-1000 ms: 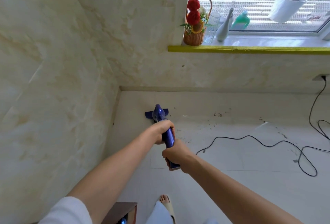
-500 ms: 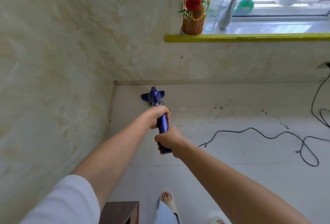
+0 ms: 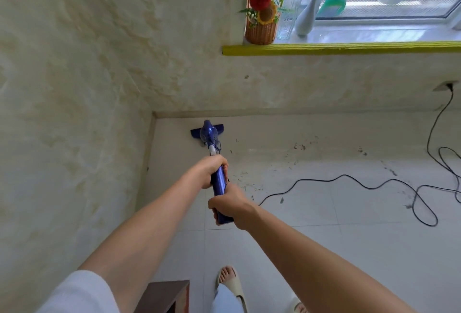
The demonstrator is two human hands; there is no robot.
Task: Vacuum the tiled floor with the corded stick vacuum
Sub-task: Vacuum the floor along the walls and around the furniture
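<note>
The blue stick vacuum (image 3: 211,138) has its head on the tiled floor (image 3: 324,238) near the corner. Left hand (image 3: 212,171) and right hand (image 3: 228,204) both grip its handle. One black cord (image 3: 349,183) snakes rightward among scattered debris (image 3: 299,146); one flower basket (image 3: 261,30), one glass (image 3: 289,16) and two bottles stand on the windowsill (image 3: 349,48).

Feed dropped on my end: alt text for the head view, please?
Both hands, left hand ahead of right hand, grip a blue stick vacuum, its head near the floor corner. Dark debris and a black cord lie to the right.
</note>
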